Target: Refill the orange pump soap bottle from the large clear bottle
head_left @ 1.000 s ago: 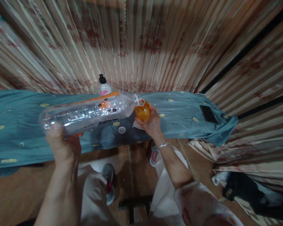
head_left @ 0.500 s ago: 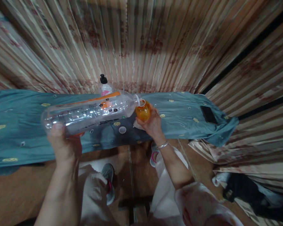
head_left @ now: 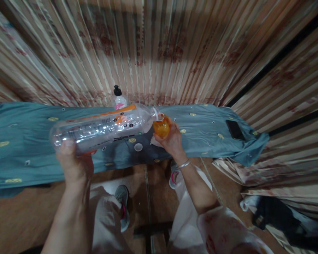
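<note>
My left hand (head_left: 75,160) is wrapped round the base end of a large clear plastic bottle (head_left: 103,130) with an orange label. The bottle lies nearly level in the air, its neck slightly raised and pointing right. At its uncapped mouth is a small orange translucent container (head_left: 161,127), held by my right hand (head_left: 174,137). Mouth and container overlap in view; whether they touch I cannot tell. Something pale, partly hidden, shows below my right hand. A small white round cap (head_left: 138,147) lies on the cloth beneath the bottle.
A teal patterned cloth (head_left: 212,132) covers the long narrow table. Behind the large bottle stands a pump bottle (head_left: 119,100) with a black top. A black phone (head_left: 235,129) lies at the right end. Pleated curtains (head_left: 159,53) hang close behind and to the right.
Both hands keep their grips, and the bottle mouth stays at the orange container. The whole view has shifted very slightly; little else differs.
</note>
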### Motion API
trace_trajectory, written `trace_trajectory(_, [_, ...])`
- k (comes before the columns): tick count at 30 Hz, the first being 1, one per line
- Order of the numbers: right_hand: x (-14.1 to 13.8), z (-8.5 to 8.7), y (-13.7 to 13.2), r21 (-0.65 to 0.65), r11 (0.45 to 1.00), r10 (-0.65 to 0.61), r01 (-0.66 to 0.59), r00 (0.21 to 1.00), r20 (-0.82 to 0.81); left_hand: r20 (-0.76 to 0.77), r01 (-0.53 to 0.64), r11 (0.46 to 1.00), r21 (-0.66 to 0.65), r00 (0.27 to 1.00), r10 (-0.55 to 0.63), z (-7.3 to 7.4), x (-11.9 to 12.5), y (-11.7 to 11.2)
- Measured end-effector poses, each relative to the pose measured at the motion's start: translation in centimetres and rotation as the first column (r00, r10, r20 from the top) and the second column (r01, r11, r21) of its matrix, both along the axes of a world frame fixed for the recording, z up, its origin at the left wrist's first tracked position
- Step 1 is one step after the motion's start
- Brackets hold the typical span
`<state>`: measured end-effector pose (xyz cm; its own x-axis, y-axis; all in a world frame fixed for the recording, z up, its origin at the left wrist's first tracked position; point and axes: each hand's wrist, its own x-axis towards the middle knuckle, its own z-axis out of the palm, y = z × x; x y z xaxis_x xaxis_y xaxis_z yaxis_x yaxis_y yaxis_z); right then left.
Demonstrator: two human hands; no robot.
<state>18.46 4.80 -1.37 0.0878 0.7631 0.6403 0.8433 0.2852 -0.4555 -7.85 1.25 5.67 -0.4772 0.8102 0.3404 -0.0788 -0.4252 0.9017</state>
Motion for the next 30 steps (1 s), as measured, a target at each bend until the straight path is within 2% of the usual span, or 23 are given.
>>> trace_trajectory(4, [0.0, 0.03, 0.02, 0.003, 1.0, 0.002, -0.002, 1.0, 0.001, 0.133, 0.024, 0.999, 0.025, 0.991, -0.027, 0.07, 0.15, 0.02])
trace_trajectory(15, [0.11, -0.08, 0.07, -0.009, 1.0, 0.007, -0.007, 1.0, 0.0, 0.065, 0.016, 1.0, 0.002, 0.998, -0.016, 0.06, 0.06, -0.01])
trace_trajectory(25, [-0.01, 0.46, -0.11, -0.031, 1.0, 0.002, -0.002, 1.0, -0.012, 0.114, 0.018, 1.0, 0.026, 0.993, -0.021, -0.03, 0.09, 0.06])
trace_trajectory(30, [-0.06, 0.56, -0.17, -0.029, 1.0, -0.01, 0.009, 1.0, -0.007, 0.081, 0.015, 1.0, 0.012, 0.997, -0.016, -0.25, -0.1, 0.06])
